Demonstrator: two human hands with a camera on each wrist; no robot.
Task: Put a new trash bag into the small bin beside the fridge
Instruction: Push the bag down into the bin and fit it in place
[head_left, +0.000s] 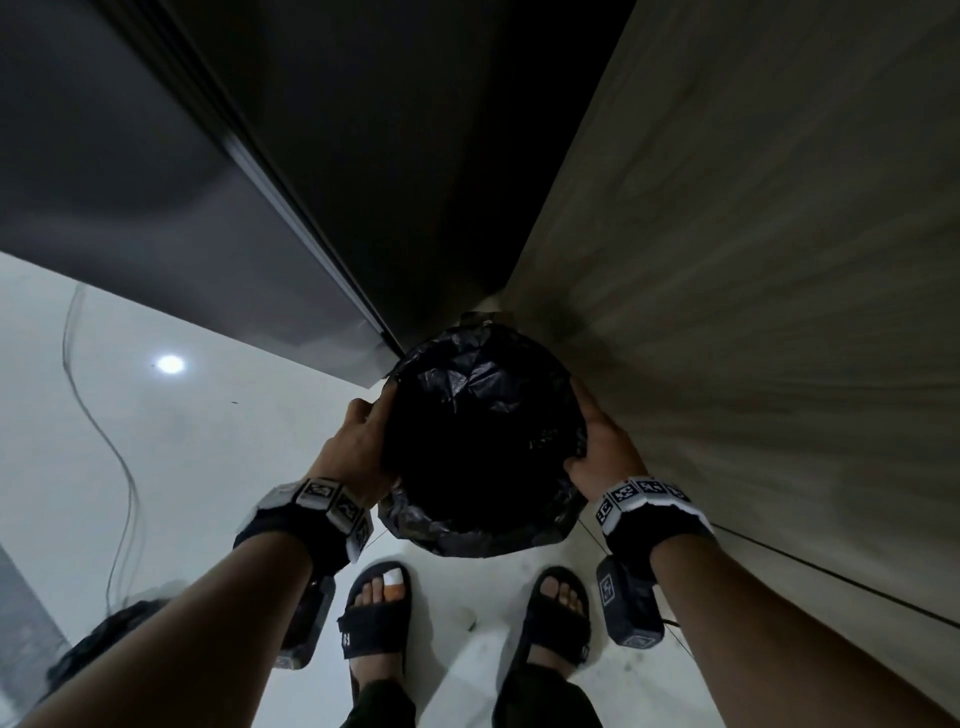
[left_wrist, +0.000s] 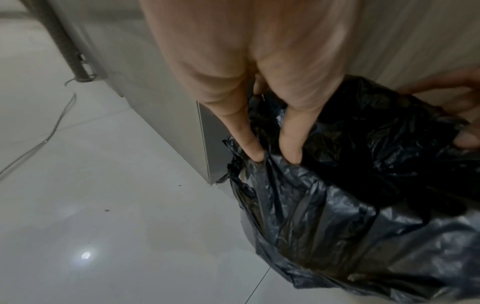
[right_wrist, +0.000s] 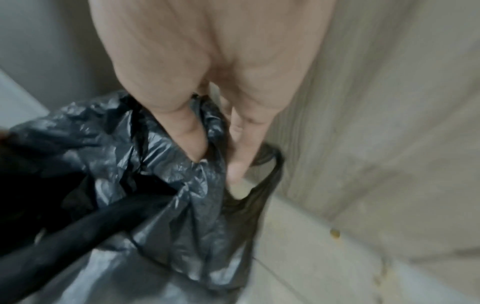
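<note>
Two hands work at one bag (head_left: 480, 415): our left hand (head_left: 358, 441) takes its left side, our right hand (head_left: 597, 441) its right side. The bag is black and crinkled, its mouth spread wide and round, its edge folded outward and hanging down like a skirt. We cannot see the bin under the plastic; only a pale patch shows below the folded edge in the right wrist view. The bag sits on the floor (head_left: 182, 415) in the corner between the fridge (head_left: 156, 208) on the left and a wood-grain panel (head_left: 753, 234) on the right, just beside both.

In the left wrist view our left fingers (left_wrist: 249, 142) point down and curl into the plastic at the rim, one finger outside the fold and one inside, so they pinch the film. In the right wrist view our right fingers (right_wrist: 189, 139) do the same: one presses into the folds, and another lies outside, close to the panel, with the edge gathered between them.

Our feet in black sandals (head_left: 376, 613) stand just short of the bag. A thin cable (head_left: 111, 457) trails over the pale tiles to the left, where a ceiling light is mirrored
</note>
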